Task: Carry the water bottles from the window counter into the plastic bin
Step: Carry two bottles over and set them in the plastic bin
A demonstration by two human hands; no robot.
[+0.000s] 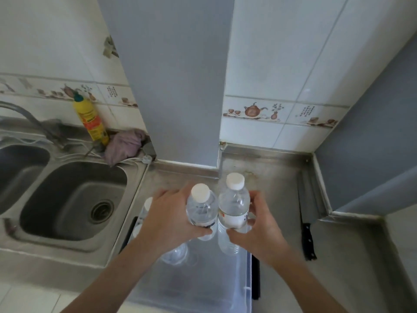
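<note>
Two bottles held upright over the clear bin

Two water bottles stand side by side in the person's hands, above the clear plastic bin [246, 288] that sits on the steel counter [282, 168]. The left hand [168, 219] curls round the left bottle [202, 207], thumb under its label and fingers wrapped behind. The right hand [259, 229] grips the right bottle [234, 204] the same way, fingertips showing past its far side. Both bottles have white caps and touch or nearly touch at the shoulder; I cannot tell which.

Over the bin's left end, more bottles [146, 208] show partly hidden behind the left hand, with a clear rounded bottle end [176, 254] below the wrist. The bin's right wall runs along a black strip at its outer edge, and most of the bin floor toward the viewer shows bare plastic.

Left of the bin, just beside its edge, lies the sink basin [74, 199] with its drain. Behind the sink, against the tiled wall, stand a yellow detergent bottle [91, 119] and a crumpled purple cloth [126, 144]. Right of the bin, well apart from it, a black-handled knife [308, 231] lies along the counter near the raised rim. A grey pillar [178, 86] meets the counter behind the bin.
</note>
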